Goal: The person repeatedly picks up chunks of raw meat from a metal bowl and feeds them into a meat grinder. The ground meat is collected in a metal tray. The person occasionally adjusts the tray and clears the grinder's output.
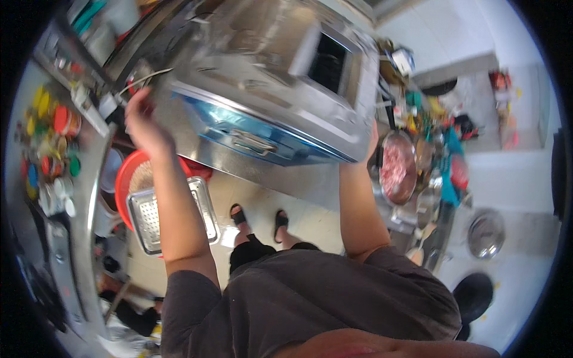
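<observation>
A large stainless steel appliance (pixel 277 94) with a blue-filmed front, a handle and a dark window-like panel stands on a metal counter before me. My left hand (pixel 145 123) is raised off its left corner, fingers apart, near a white cable (pixel 145 80); I see nothing in it. My right hand (pixel 372 143) is at the appliance's right side, mostly hidden behind my forearm and the appliance's edge, so its grip cannot be told. Beneath my left forearm, a perforated steel tray (pixel 145 219) lies across a red basin (pixel 123 179) holding a grainy, pale brown content.
On the right, a metal pan (pixel 398 170) of pink, meat-like pieces sits among kitchen items. Jars and bottles (pixel 67 121) crowd the left counter. A round metal lid (pixel 486 233) and a black pan (pixel 473 295) are against the right wall.
</observation>
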`<state>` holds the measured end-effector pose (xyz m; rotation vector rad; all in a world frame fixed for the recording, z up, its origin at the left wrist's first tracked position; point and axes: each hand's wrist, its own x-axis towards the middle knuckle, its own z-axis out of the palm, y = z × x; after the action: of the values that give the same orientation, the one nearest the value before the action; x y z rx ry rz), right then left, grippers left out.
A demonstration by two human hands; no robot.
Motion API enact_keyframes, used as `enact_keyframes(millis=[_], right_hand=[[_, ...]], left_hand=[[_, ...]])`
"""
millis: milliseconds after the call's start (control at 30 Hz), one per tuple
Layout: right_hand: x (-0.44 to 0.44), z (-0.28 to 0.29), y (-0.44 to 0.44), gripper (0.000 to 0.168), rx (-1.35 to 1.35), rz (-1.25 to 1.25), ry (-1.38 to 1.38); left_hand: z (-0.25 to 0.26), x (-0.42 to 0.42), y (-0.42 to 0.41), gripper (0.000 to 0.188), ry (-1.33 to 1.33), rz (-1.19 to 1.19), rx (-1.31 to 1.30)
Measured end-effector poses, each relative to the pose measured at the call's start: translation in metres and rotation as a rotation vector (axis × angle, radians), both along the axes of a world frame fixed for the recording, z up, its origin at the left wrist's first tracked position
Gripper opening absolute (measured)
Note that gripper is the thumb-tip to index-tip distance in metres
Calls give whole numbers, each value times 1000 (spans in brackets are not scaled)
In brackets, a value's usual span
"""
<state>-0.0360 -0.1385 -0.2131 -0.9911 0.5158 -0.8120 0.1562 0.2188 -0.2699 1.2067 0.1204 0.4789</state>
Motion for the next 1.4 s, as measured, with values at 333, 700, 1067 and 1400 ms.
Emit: enact_keyframes(millis=[333,700,1067,1400], right_hand=[[-49,-76,12,13,634,298,37],[-13,-122,28,23,527,530,54],[49,-125,47,45,-589,480,199],[42,-126,32,21,-944,587,365]], left_hand=[[-67,-250,62,26,626,-166,587],[-86,-339,10,28,1007,-658,931],[-108,-357,8,16,1072,-666,818],[-110,-357,-3,9,996,-723,972]])
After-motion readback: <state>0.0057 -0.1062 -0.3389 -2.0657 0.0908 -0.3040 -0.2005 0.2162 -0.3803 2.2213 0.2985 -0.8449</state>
